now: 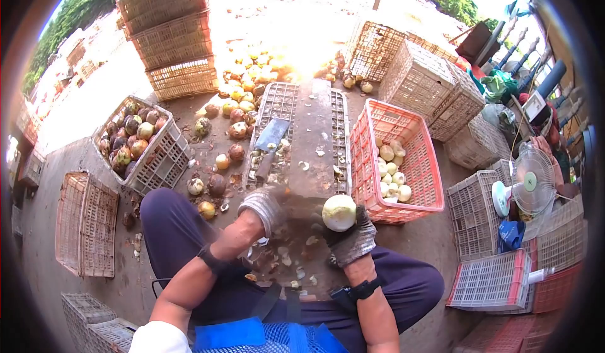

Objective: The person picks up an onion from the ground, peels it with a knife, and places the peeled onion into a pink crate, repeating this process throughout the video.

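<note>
The gloved right hand (350, 236) has its fingers clamped around a peeled pale fruit (339, 212), cupped from below. The gloved left hand (263, 205) is just beside it over the table (313, 145). Its fingers are blurred, so whether they are apart or together cannot be told. A cleaver (271, 137) lies beyond the left fingers. A red crate (363, 164) stands right of the right fingers.

Two gloved hands are at work here, your left hand (265, 207) and your right hand (350, 236), and you hold one peeled white fruit (339, 212). You have one cleaver (271, 140) and one wooden block (315, 139) before you. One red crate (359, 158) carries about eight more peeled fruit; one grey crate (165, 158) carries well over a dozen unpeeled. Three tan crates (173, 38) make one stack. You have one white fan (532, 183) and two dark wristbands (211, 260), one per arm.
</note>
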The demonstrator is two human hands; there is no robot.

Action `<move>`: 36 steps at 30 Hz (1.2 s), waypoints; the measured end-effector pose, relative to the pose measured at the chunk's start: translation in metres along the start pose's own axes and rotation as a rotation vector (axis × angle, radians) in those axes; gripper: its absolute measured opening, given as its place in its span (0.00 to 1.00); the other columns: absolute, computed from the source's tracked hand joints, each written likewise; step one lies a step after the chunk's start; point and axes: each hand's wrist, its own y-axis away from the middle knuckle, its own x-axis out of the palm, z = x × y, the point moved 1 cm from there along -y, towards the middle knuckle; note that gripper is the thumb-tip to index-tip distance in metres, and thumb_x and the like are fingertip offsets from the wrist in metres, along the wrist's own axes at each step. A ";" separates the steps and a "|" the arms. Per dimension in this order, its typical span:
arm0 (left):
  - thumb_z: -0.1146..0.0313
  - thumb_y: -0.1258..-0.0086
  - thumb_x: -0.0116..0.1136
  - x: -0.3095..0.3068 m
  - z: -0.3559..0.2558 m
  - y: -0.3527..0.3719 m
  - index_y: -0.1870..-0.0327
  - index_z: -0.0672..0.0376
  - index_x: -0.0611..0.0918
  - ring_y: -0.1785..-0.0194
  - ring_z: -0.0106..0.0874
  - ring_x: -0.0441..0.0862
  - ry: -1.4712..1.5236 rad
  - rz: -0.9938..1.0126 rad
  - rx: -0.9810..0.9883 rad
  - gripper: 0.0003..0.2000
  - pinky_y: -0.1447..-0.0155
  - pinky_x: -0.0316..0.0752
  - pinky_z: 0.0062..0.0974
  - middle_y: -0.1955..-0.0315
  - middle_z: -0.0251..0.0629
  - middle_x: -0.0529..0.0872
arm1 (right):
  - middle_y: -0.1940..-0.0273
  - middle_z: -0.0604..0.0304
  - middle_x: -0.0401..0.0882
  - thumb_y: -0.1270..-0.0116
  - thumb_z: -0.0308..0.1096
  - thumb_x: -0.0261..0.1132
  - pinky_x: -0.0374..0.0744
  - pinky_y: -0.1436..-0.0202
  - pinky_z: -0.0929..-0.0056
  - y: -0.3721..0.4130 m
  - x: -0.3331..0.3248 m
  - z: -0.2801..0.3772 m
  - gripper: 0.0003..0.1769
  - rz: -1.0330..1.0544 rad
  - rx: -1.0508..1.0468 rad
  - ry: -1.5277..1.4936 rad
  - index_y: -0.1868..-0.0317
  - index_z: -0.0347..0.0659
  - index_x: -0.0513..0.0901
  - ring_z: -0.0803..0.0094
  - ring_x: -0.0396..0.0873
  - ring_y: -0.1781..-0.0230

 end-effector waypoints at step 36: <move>0.72 0.33 0.47 0.057 -0.024 0.026 0.50 0.70 0.72 0.73 0.43 0.82 -0.412 -0.187 0.335 0.13 0.71 0.76 0.39 0.75 0.49 0.81 | 0.56 0.57 0.82 0.50 0.27 0.68 0.80 0.53 0.70 0.009 0.030 -0.015 0.27 -0.266 -0.341 1.061 0.47 0.32 0.76 0.68 0.81 0.58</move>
